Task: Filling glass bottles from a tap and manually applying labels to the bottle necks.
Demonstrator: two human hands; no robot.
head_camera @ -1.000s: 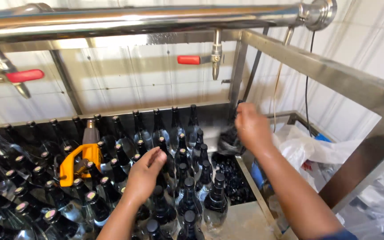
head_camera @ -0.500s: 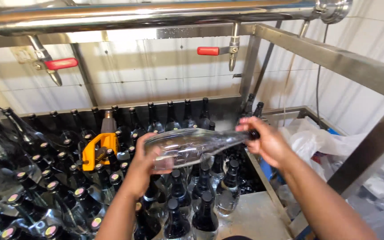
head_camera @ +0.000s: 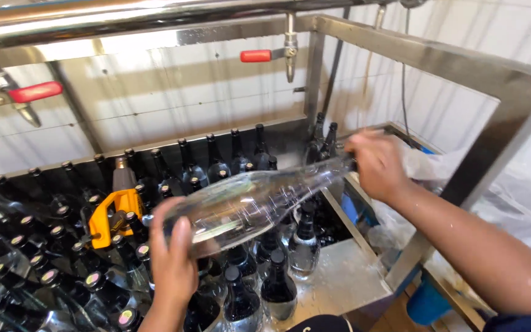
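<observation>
So the clear glass bottle (head_camera: 259,200) was lying nearly horizontal above the crowd of dark bottles (head_camera: 241,295) standing in the steel trough (head_camera: 345,283), its long axis running from lower left up to upper right, base end toward the person and neck end pointing off toward the steel frame post (head_camera: 480,166). The left hand (head_camera: 170,258) was cupped under and around the fat base end, fingers curled up against the glass and thumb over the side, so it was closed around the bottle rather than spread. The right hand (head_camera: 376,166) was wrapped tight over the neck end (the cap was hidden inside the fist, so I couldn't tell whether one was on). Both hands were touching the bottle, one at each end, and the left was the nearer one to the heavy part of it. Relative to the bottle, the orange tool (head_camera: 115,215) sat just off its base end, to the left and slightly behind, among the bottle tops. The red valve handle (head_camera: 256,56) hung well above the bottle's middle, against the tiled wall (head_camera: 155,104), and a second red handle (head_camera: 35,91) was further left.
</observation>
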